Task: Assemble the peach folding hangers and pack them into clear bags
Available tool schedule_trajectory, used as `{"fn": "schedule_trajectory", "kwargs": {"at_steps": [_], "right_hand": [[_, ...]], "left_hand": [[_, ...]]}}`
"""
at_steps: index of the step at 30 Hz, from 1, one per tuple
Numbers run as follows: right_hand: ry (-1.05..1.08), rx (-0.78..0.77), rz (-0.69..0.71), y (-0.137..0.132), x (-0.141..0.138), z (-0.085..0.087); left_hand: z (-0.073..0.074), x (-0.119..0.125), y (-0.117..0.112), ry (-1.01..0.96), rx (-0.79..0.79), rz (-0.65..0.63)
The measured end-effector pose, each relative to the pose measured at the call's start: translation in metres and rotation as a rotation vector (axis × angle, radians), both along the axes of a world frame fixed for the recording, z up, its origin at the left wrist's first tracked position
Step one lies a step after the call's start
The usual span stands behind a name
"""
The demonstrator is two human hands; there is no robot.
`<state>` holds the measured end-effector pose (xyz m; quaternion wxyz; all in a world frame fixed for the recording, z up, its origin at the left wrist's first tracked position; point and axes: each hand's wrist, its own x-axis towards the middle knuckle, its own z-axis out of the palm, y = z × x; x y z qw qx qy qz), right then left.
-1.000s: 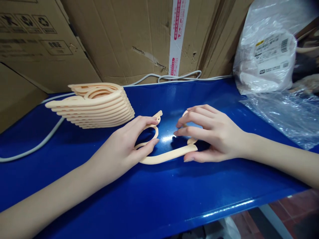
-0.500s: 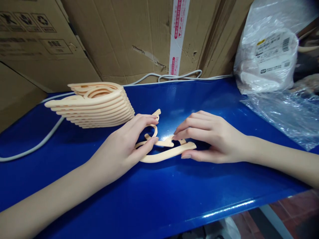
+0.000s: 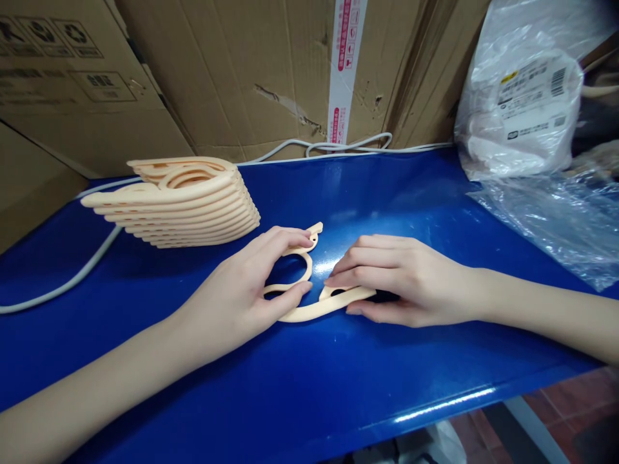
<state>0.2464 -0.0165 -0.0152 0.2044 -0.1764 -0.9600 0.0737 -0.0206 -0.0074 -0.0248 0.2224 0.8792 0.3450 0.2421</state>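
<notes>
1. Near the middle of the frame, the left hand [image 3: 256, 277] was bent around a cream curved piece [image 3: 316, 312], thumb on its near side and fingertips by its far tip, with a gap between them where a loop of the piece showed.
2. Just right of centre, the right hand [image 3: 406, 277] had fingers and thumb drawn together on a short cream part [image 3: 327, 294], next to the end of the curved piece's long arm. Much of that part was covered, so I could not tell how firmly it was pinched, or whether it was joined to the curved piece.
3. The curved piece itself lay low over the blue table [image 3: 290, 393], its long arm running from beneath the left thumb toward the right fingers.
4. Left of centre, beyond the left hand, stood a neat stack of cream pieces [image 3: 193, 206], apart from both hands.
5. A pale cable [image 3: 97, 263] ran across the table's left side; more of it looped along the back edge.
6. Across the top were cardboard boxes [image 3: 232, 71], one bearing printed tape [image 3: 345, 64].
7. At the upper right sat a labelled plastic bag [image 3: 517, 148], with clear film [image 3: 556, 225] spread below it.
8. Reddish floor tiles [image 3: 580, 399] showed at the lower right.
</notes>
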Motion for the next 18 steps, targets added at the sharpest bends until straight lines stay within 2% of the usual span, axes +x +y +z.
{"fn": "schedule_trajectory", "kwargs": {"at_steps": [5,10,13,18], "right_hand": [[-0.033,0.060,-0.009,0.001,0.000,-0.001],[-0.030,0.058,-0.016,0.004,0.002,-0.001],[-0.031,0.047,-0.026,0.006,0.003,0.000],[-0.032,0.061,-0.042,0.008,0.004,0.000]], "left_hand": [[0.000,-0.001,0.000,0.003,-0.046,-0.036],[0.006,-0.002,0.000,0.031,-0.003,-0.005],[0.007,-0.006,0.003,0.106,0.128,0.013],[0.004,-0.012,0.008,0.202,0.372,-0.044]]}}
